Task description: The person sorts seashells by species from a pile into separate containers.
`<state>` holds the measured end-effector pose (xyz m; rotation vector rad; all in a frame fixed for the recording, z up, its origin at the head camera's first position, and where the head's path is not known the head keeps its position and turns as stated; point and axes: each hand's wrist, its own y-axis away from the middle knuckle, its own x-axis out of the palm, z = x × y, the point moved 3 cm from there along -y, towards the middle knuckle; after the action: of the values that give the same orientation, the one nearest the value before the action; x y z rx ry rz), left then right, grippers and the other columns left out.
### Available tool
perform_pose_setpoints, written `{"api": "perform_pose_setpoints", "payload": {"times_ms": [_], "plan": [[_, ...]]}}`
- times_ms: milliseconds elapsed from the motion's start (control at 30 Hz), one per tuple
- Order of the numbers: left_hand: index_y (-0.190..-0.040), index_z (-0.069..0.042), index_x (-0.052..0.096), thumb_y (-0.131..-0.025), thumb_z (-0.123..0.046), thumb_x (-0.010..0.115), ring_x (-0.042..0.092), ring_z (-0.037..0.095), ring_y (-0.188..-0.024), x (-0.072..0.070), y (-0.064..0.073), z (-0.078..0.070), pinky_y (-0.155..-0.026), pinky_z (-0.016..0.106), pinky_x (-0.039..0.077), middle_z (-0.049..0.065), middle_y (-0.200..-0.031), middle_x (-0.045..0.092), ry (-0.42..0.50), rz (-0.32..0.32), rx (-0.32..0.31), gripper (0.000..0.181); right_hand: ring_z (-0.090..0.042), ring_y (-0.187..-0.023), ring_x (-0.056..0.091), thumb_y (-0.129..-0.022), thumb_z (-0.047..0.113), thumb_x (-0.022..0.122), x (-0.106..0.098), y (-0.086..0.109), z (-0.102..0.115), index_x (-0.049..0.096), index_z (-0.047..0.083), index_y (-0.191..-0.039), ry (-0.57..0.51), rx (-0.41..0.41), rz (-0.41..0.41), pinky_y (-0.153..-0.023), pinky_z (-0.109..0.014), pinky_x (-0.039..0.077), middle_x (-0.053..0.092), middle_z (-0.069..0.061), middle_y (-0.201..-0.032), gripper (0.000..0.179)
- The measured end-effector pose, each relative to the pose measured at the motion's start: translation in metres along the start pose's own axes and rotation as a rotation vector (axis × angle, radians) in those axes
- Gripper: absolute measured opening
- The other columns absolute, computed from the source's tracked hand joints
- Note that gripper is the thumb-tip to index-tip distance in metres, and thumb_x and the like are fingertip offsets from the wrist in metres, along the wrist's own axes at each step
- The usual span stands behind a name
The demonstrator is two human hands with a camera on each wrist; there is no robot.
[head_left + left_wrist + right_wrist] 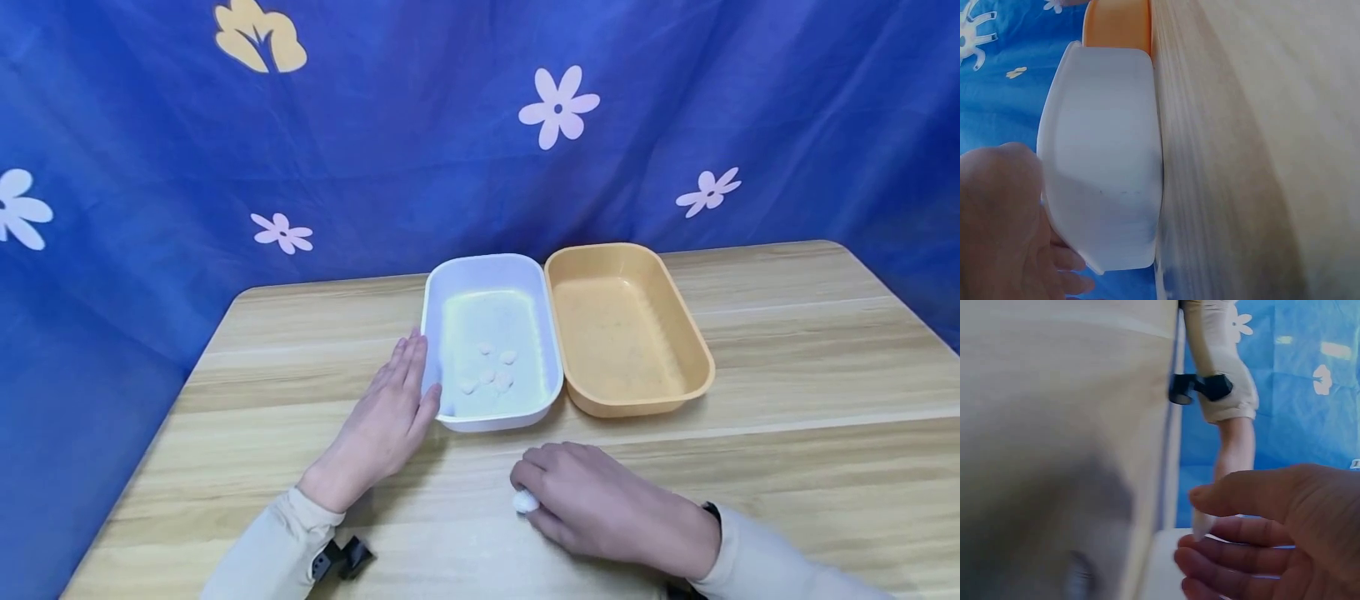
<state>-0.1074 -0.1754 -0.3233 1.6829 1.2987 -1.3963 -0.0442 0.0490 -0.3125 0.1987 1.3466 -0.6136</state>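
My left hand rests along the left side of a white plastic tray, its fingers straight and the thumb over the rim. In the left wrist view, the hand lies against the upper edge of the tray's outer wall. Several small whitish lumps lie in the front half of that tray. In front of the trays, my right hand pinches a small white piece between thumb and fingers, low over the table. The right wrist view shows this white piece ending in a narrow tip; its kind cannot be made out.
An orange-yellow tray stands close against the white tray's right side. Both sit toward the back of a wooden table. Behind it hangs a blue cloth with flower prints. A black wrist camera sits at the left sleeve.
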Motion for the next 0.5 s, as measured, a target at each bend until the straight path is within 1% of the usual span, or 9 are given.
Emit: {"api": "perform_pose_setpoints", "payload": {"times_ms": [33,100,200,367,433,500], "plan": [[-0.149,0.011,0.018,-0.105,-0.031,0.031,0.015,0.040,-0.144,0.000,0.000,0.000,-0.115,0.053,0.022,0.026,-0.157,0.014,0.001,0.000,-0.001,0.062,-0.007,-0.073,0.053,-0.087,0.018,0.068,-0.004,-0.002,0.001,0.063,0.011,-0.092,0.019,-0.012,-0.022,-0.066,-0.025,0.050,0.055,0.007,-0.081,0.010],[-0.149,0.011,0.018,-0.105,-0.032,0.030,0.015,0.039,-0.144,-0.001,0.000,0.001,-0.115,0.053,0.022,0.025,-0.157,0.014,0.000,0.000,-0.004,0.063,-0.010,-0.080,0.058,-0.088,0.019,0.067,-0.013,-0.009,0.002,0.065,0.007,-0.100,0.061,-0.042,-0.059,-0.072,-0.027,0.052,0.060,0.002,-0.088,0.017],[-0.149,0.011,0.018,-0.105,-0.032,0.030,0.016,0.040,-0.144,-0.002,0.001,0.001,-0.115,0.053,0.022,0.026,-0.156,0.015,-0.001,-0.005,-0.003,0.063,-0.013,-0.084,0.058,-0.089,0.022,0.067,-0.027,-0.020,0.002,0.065,0.006,-0.103,0.131,-0.072,-0.090,-0.075,-0.027,0.051,0.061,0.000,-0.092,0.021],[-0.149,0.011,0.019,-0.105,-0.032,0.030,0.018,0.041,-0.143,-0.002,0.001,0.001,-0.115,0.052,0.023,0.026,-0.156,0.016,0.000,-0.013,0.006,0.062,-0.016,-0.077,0.051,-0.087,0.026,0.068,-0.041,-0.040,-0.003,0.063,0.009,-0.090,0.258,-0.102,-0.193,-0.067,-0.027,0.046,0.056,0.000,-0.084,0.018],[-0.149,0.011,0.019,-0.105,-0.032,0.030,0.018,0.040,-0.143,-0.001,0.001,0.001,-0.115,0.052,0.023,0.026,-0.156,0.016,-0.001,-0.011,0.009,0.062,-0.018,-0.077,0.049,-0.086,0.028,0.066,-0.041,-0.047,-0.006,0.061,0.009,-0.086,0.307,-0.103,-0.237,-0.065,-0.028,0.044,0.054,-0.001,-0.083,0.020],[-0.149,0.011,0.019,-0.105,-0.032,0.030,0.018,0.040,-0.143,-0.001,0.001,0.000,-0.115,0.052,0.023,0.026,-0.156,0.016,-0.001,-0.007,0.010,0.062,-0.020,-0.076,0.046,-0.087,0.029,0.063,-0.038,-0.053,-0.011,0.060,0.008,-0.085,0.339,-0.089,-0.261,-0.064,-0.029,0.041,0.052,-0.002,-0.082,0.021]]}}
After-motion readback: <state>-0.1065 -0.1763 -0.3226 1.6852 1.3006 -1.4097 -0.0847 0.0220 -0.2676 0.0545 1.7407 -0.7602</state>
